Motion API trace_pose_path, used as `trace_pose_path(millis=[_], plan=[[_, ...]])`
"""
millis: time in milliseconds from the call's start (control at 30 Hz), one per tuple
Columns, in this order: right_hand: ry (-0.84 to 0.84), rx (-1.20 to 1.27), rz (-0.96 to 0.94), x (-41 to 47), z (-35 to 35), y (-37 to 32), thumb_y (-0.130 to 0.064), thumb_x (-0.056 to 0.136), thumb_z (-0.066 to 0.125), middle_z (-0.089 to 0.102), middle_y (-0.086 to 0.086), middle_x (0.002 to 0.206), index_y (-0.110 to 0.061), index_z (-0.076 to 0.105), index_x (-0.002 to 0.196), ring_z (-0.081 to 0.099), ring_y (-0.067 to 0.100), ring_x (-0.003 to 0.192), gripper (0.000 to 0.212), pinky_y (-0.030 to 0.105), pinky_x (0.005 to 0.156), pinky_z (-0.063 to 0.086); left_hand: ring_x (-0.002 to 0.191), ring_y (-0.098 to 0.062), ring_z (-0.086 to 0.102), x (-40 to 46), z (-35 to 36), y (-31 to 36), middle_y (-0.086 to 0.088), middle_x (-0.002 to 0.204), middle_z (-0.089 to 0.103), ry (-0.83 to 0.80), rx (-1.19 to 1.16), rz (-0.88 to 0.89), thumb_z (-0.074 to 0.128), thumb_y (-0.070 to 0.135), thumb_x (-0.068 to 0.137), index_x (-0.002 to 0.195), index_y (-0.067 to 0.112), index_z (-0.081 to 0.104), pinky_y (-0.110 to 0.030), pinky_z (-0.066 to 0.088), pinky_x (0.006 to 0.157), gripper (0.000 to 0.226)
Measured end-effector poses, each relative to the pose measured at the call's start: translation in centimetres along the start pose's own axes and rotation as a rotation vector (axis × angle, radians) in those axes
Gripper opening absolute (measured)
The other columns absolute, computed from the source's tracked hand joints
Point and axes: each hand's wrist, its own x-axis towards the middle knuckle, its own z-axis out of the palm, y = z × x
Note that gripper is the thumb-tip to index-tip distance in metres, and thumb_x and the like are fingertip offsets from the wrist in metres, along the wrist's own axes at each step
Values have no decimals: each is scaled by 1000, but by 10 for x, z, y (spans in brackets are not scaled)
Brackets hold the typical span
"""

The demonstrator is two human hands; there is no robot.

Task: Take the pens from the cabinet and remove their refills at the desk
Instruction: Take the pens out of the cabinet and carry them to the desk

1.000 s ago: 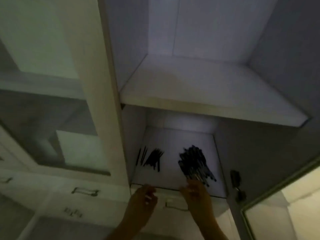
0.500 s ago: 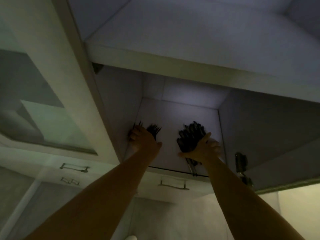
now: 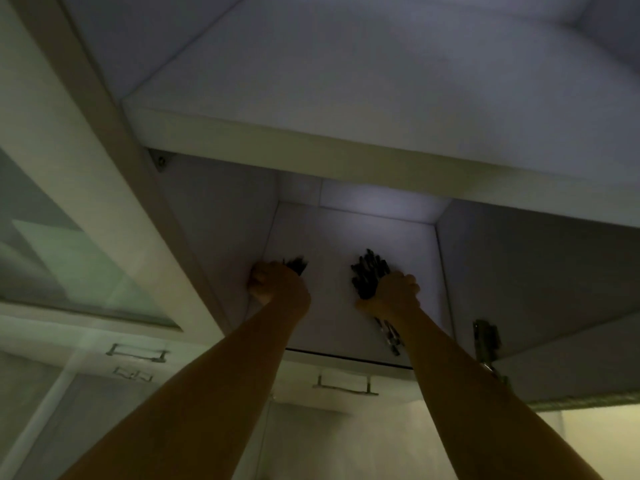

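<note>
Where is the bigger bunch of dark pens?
In the head view, the bigger bunch of dark pens is gripped by the right hand on the lower cabinet shelf.

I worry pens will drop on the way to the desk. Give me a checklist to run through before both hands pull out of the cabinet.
1. Left hand curled round the small bunch: ok.
2. Right hand curled round the big bunch: ok.
3. Big bunch fully enclosed: not ok, pen ends stick out above and below the fist.
4. Loose pens left on the shelf: cannot tell, the hands hide part of it.
5. Way out past the hinge: ok, it sits right of the right arm.
6. Grip tight enough to carry: cannot tell.
</note>
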Motion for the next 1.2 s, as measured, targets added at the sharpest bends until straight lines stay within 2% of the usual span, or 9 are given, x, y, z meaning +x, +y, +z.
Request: trace_pose_path(millis=[367,467,567,733,833,867,1000,1067,1200], plan=[[71,56,24,7,14,-22,-24,97,56,38,22,143,4,29,143,41,34,131,60,43,107,42,125,-38,44,5,22,-6,-23,139,41,129,-113,65,32,10,101,133,-2,40,-46,38,101,36],[76,20,4,9,17,-22,-24,99,53,38,21,146,4,26,145,41,34,133,61,43,109,40,97,-15,65,-8,21,-10,-7,108,68,162,6,34,40,20,92,107,17,68,-27,51,79,32],[128,-29,-30,9,23,-20,-20,102,48,42,21,144,4,30,144,45,33,131,52,42,107,42,63,-2,63,-13,25,-10,5,68,67,187,82,12,63,34,74,67,26,70,-16,46,53,13],[169,-105,-93,3,26,-21,-16,103,46,43,18,143,0,35,141,46,28,130,43,34,106,40,55,-5,62,-18,31,-10,5,58,63,265,49,92,79,41,57,57,24,67,-17,46,50,21],[362,-173,-131,-7,29,-24,-21,95,61,60,20,125,4,54,125,62,24,111,39,29,93,50,52,-9,62,-19,33,-12,3,55,62,304,45,81,85,38,50,53,20,67,-17,45,46,26],[428,-208,-155,-8,28,-23,-21,89,67,65,19,116,3,62,115,66,23,103,36,29,86,53,51,-9,62,-20,33,-12,2,56,62,315,47,74,85,38,50,54,19,67,-17,46,45,26],[149,-50,-187,-2,28,-16,-10,99,53,58,16,131,-2,55,126,58,26,118,28,31,93,48,70,-6,67,-25,26,-10,3,76,70,280,66,-32,70,45,73,79,24,73,-17,52,60,22],[169,-13,-178,-3,27,-12,-9,99,53,59,16,130,-2,55,126,59,26,117,28,31,92,49,99,-19,65,-18,33,-10,-8,110,65,233,53,-39,48,31,95,112,15,62,-26,51,82,27],[172,1,-214,-9,30,-4,-8,99,52,60,16,128,-2,55,123,60,26,114,26,30,88,49,114,-37,53,-3,49,-20,-23,127,47,271,111,170,31,7,100,127,-5,36,-39,45,93,30]])
